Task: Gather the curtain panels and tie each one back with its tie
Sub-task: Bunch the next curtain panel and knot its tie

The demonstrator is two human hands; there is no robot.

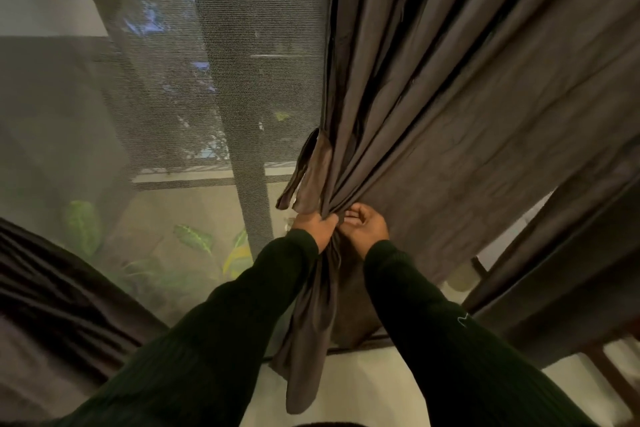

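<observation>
A pale floor carries the gathered brown curtain's hanging end.

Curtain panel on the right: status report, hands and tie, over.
Left hand grips gathered curtain panel. Right hand curled at the bunch, hold unclear. Tie strip hangs loose, not wrapped. Nothing obstructing.

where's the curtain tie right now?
Head view, centre: the tie hangs as a short strap off the left edge of the grey curtain panel, just above the left hand gripping the gathered folds, against the mesh screen.
</observation>
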